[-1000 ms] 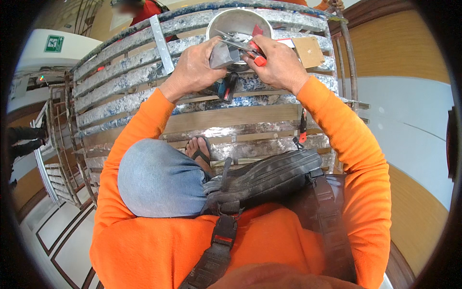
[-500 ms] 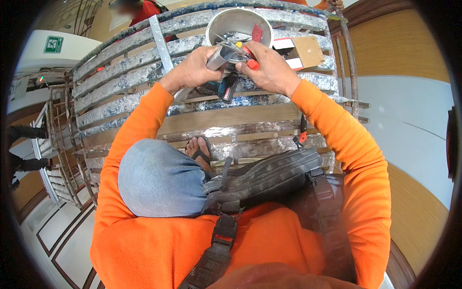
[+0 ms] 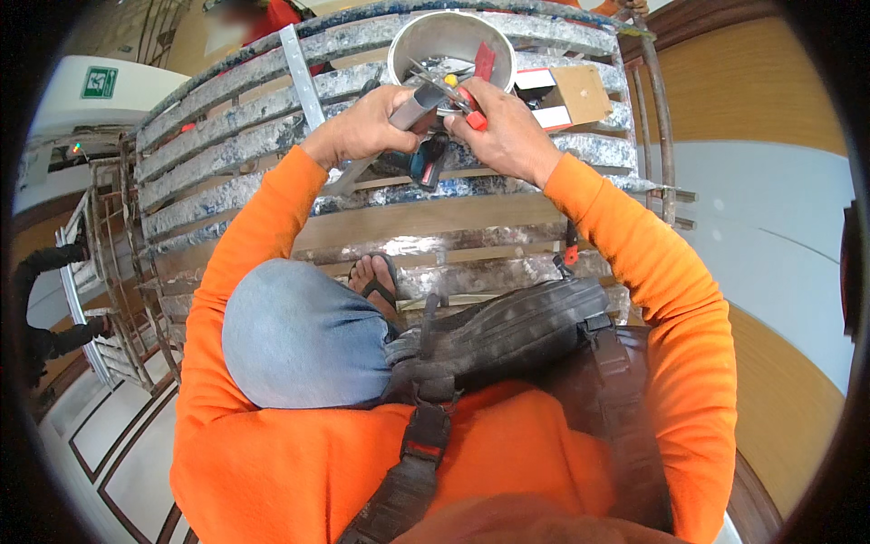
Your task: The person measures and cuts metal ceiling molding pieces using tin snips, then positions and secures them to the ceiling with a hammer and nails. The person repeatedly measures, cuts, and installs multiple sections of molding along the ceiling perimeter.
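My left hand [image 3: 370, 125] is closed around a short grey metal channel [image 3: 416, 107], whose upper end points toward the bucket. In my right hand [image 3: 510, 133] are red-handled snips [image 3: 476, 119] with a yellow part near the pivot. Their blades reach left to the channel's upper end; I cannot tell whether they bite into it. Both hands are just in front of a white bucket [image 3: 433, 43] holding loose tools and a red piece. Below them a dark blue-black power tool [image 3: 426, 167] lies on the slats.
Paint-splashed slats [image 3: 227, 186] form the platform, with gaps between them. A long metal strip [image 3: 302, 77] lies left, an open cardboard box [image 3: 583, 93] right. A black bag [image 3: 498, 331] hangs at my front near a red-and-black tool [image 3: 571, 245]. Other people show at the edges.
The channel in my left hand has tilted slightly, its upper end shifting right. The snips have moved a little within my right hand. At far left, another person's legs have shifted.
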A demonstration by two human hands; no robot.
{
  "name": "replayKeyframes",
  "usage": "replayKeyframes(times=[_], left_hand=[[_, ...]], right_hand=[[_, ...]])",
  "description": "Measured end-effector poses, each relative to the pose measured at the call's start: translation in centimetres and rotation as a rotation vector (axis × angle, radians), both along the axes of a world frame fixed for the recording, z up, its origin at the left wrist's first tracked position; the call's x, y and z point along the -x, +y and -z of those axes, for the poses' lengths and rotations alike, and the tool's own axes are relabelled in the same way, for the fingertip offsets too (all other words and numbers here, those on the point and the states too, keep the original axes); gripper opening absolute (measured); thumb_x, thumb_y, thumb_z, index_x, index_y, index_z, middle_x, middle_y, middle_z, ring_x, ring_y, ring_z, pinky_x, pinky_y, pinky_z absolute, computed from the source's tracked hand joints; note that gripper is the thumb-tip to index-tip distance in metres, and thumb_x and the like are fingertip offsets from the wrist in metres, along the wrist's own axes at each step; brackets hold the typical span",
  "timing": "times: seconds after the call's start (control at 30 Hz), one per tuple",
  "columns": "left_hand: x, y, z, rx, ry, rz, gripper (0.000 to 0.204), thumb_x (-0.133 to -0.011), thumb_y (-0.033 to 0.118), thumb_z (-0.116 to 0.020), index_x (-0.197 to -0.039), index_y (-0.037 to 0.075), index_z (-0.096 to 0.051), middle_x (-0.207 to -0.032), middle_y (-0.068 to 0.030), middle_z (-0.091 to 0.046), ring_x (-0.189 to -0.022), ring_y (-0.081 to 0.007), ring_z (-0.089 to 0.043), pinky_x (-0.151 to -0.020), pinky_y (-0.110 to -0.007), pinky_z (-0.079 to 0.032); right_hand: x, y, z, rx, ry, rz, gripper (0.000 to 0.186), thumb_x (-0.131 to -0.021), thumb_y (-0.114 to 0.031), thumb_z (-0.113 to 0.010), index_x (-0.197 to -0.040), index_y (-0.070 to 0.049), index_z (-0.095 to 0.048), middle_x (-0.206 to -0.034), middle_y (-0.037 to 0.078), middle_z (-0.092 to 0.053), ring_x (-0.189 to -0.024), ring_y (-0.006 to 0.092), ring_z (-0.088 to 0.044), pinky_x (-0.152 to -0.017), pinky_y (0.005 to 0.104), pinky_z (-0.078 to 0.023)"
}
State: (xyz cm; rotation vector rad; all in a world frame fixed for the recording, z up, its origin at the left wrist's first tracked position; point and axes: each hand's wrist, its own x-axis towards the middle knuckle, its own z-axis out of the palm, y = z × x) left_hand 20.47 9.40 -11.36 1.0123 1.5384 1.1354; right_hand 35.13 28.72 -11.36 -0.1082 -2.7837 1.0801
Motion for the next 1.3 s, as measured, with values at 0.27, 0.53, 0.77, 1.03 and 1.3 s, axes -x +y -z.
replayKeyframes(times=[0.27,0.53,0.77,1.03,1.3], left_hand=[[0.7,0.5,1.1,0.028,-0.193,-0.012,0.023,-0.077,0.012,-0.071,-0.098,0.003,-0.063,-0.086,0.0000,-0.061,-0.078,-0.0123,-0.056,-0.072,-0.028,-0.048],[-3.1,0.2,2.9,-0.057,0.610,-0.435,0.047,-0.095,0.043,-0.075,-0.126,0.008,-0.068,-0.090,-0.0167,-0.075,-0.083,-0.0376,-0.074,-0.072,-0.039,-0.057],[-2.8,0.1,2.2,0.029,0.402,-0.409,0.035,-0.098,0.034,-0.074,-0.111,0.002,-0.071,-0.077,-0.0052,-0.069,-0.067,-0.0146,-0.065,-0.063,-0.032,-0.053],[-0.9,-0.5,2.4,0.110,-0.212,-0.300,0.039,-0.092,0.041,-0.080,-0.095,0.003,-0.068,-0.075,-0.0017,-0.064,-0.058,-0.0102,-0.059,-0.054,-0.026,-0.049],[-0.8,-1.3,1.3,0.047,-0.327,-0.229,0.044,-0.094,0.041,-0.076,-0.113,0.002,-0.069,-0.074,-0.0030,-0.065,-0.058,-0.0124,-0.064,-0.057,-0.027,-0.053]], right_hand=[[0.3,0.5,-0.8,-0.083,-0.244,0.069,0.039,-0.098,-0.038,-0.066,-0.100,0.001,-0.063,-0.091,0.027,-0.071,-0.091,0.0480,-0.068,-0.081,0.0525,-0.053],[0.5,0.5,0.3,-0.025,-0.251,0.079,0.042,-0.097,-0.039,-0.066,-0.100,0.002,-0.064,-0.093,0.029,-0.071,-0.093,0.0489,-0.068,-0.082,0.0520,-0.053],[0.6,0.7,0.2,-0.052,-0.236,0.088,0.043,-0.098,-0.041,-0.066,-0.094,0.002,-0.065,-0.088,0.029,-0.070,-0.092,0.0480,-0.068,-0.080,0.0518,-0.053],[1.8,2.2,1.1,0.043,-0.404,0.035,0.038,-0.097,-0.037,-0.066,-0.091,0.001,-0.065,-0.087,0.020,-0.072,-0.081,0.0380,-0.069,-0.078,0.0436,-0.053],[1.1,2.2,-0.4,0.209,-0.411,-0.046,0.042,-0.092,-0.034,-0.072,-0.113,0.001,-0.063,-0.103,0.020,-0.071,-0.097,0.0326,-0.067,-0.089,0.0418,-0.050]])
